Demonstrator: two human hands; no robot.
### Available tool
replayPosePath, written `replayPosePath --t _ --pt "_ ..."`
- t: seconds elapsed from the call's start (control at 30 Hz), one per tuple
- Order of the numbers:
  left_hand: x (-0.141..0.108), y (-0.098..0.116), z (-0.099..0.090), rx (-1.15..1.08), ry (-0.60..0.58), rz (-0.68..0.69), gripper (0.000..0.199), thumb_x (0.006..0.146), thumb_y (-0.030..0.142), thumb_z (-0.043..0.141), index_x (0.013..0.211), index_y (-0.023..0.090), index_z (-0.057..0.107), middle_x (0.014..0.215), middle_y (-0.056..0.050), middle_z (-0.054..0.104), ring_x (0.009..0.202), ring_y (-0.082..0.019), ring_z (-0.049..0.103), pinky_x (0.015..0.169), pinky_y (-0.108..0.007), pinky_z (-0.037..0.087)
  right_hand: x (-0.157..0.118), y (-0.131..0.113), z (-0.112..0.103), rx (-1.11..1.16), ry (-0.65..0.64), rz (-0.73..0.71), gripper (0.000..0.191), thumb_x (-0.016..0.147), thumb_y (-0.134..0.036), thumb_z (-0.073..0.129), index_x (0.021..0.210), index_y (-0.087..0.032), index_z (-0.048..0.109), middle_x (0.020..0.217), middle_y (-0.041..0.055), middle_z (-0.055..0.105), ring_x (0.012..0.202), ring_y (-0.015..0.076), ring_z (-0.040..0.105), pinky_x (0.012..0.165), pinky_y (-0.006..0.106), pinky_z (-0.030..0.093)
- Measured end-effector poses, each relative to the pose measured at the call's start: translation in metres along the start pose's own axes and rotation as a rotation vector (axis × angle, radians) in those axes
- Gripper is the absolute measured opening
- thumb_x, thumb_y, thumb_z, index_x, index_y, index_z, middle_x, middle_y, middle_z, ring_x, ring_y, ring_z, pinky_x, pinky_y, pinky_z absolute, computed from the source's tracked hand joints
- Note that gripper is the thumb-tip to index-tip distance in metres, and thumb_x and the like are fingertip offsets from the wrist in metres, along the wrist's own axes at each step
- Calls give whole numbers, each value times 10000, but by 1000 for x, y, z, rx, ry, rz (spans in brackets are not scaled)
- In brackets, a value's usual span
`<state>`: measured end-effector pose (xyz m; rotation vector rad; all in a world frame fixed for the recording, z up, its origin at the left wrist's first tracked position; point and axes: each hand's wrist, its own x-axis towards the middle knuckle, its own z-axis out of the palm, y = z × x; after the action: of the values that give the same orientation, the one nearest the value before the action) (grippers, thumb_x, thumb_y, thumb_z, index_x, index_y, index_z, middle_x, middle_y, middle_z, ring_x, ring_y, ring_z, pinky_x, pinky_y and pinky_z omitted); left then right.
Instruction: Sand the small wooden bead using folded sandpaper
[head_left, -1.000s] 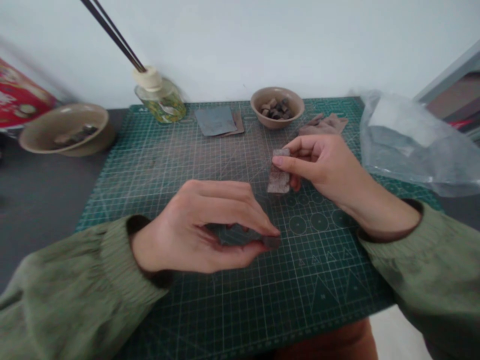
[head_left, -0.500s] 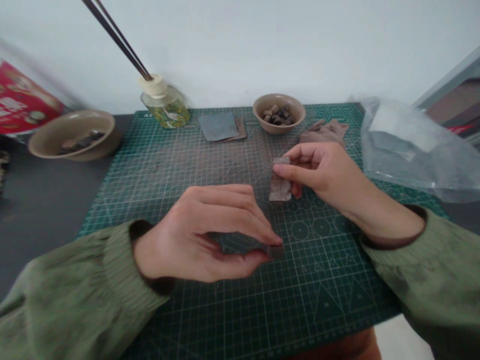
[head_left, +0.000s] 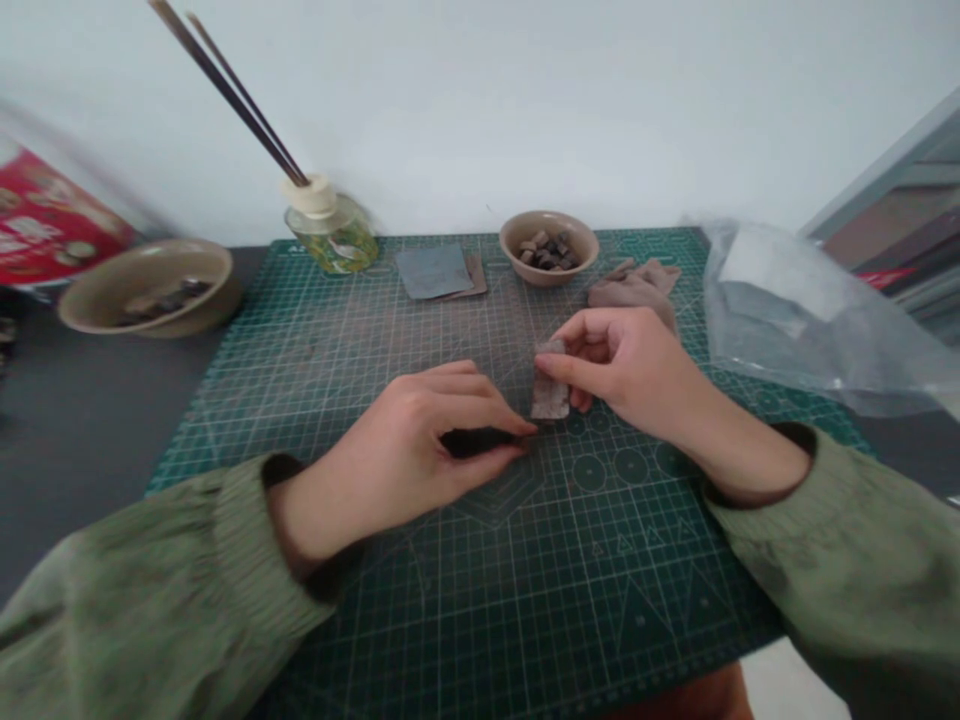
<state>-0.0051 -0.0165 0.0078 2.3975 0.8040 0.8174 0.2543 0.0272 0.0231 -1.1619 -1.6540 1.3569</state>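
A worn grey-brown strip of sandpaper [head_left: 551, 398] is pinched between the thumb and fingers of my right hand [head_left: 626, 370], just above the green cutting mat [head_left: 420, 620]. Close by on the left, my left hand [head_left: 420, 440] has its thumb and forefinger brought together near the strip's lower edge. A small dark block sits at those fingertips, now almost fully covered by them. Behind my right hand lies a crumpled grey-brown cloth or glove [head_left: 637, 285]. Further back, a small tan bowl [head_left: 517, 262] contains several little brown and dark blocks.
Grey and brown sandpaper sheets [head_left: 433, 272] lie at the mat's back. Left of them stands a reed diffuser bottle [head_left: 337, 240] with tall sticks. A larger tan bowl [head_left: 79, 312] with dark pieces is at far left, near a red package [head_left: 52, 220]. A clear plastic bag [head_left: 787, 330] lies right.
My left hand has moved up and away from me, bringing the small block toward the sandpaper's lower edge. My right hand still holds the strip. The view has shifted slightly.
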Motion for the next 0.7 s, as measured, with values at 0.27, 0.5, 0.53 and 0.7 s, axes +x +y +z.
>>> replayPosePath --t 0.27,0.5,0.53,0.7 --pt "2 3 -5 -23 -91 20 149 1046 286 847 1183 264 902 1177 -47 846 1080 -206 780 999 -368 626 0 3 -2 -10 14 -17 363 872 -374 1047 934 -139 778 683 19 793 514 123 692 489 216 557" --pt "2 3 -8 -66 -194 10 141 1101 241 775 1206 254 870 1236 -53 806 1153 -193 756 1053 -341 620 1 3 -2 -23 9 -42 345 886 -376 1036 918 -140 787 678 15 787 510 120 685 488 218 553" --pt "2 5 -8 -86 -194 -6 105 1088 235 791 1169 244 856 1186 -44 812 1116 -188 757 1028 -332 621 1 3 -1 -22 13 -40 346 881 -375 1040 909 -142 786 670 12 782 506 119 680 484 219 548" --pt "2 11 -6 -166 -154 -114 196 1105 229 761 1278 265 847 1142 -25 830 920 -141 744 789 -257 617 1 -3 -1 -27 16 -36 360 871 -416 1044 887 -162 790 665 8 773 502 124 658 473 237 533"
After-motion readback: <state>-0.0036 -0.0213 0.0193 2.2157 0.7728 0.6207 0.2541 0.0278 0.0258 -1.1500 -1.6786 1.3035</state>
